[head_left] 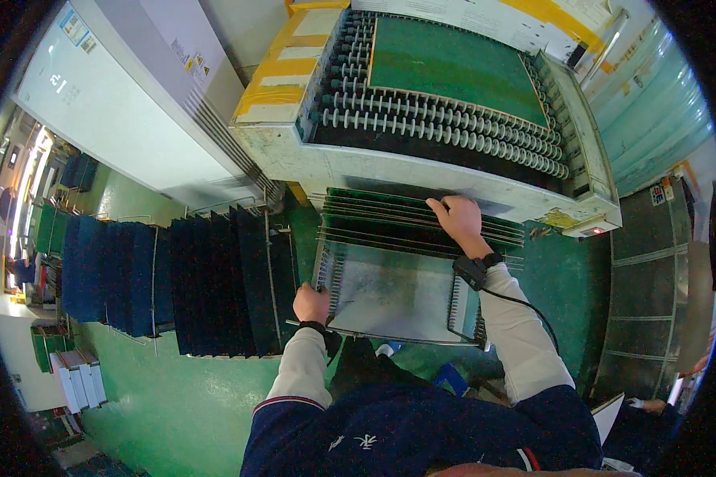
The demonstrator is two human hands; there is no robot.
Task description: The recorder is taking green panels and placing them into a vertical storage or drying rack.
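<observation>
In front of me stands a slotted metal rack [398, 286], its far part filled with several thin, upright green panels [374, 208]. My left hand [312, 304] is closed round the left side of the rack's frame. My right hand [459, 220] is at the upper edges of the panels, its fingers bent over one of them; the fingertips are partly hidden. Beyond the rack, a large green panel [453, 67] lies flat on the rollers [445, 127] of a conveyor machine [358, 163].
Left of the rack, more racks hold dark upright panels [219, 282] and blue ones [107, 270]. A white cabinet [135, 103] is at the upper left. Metal-framed grey panelling [648, 294] stands at the right. Another person's hand [655, 405] shows at the lower right.
</observation>
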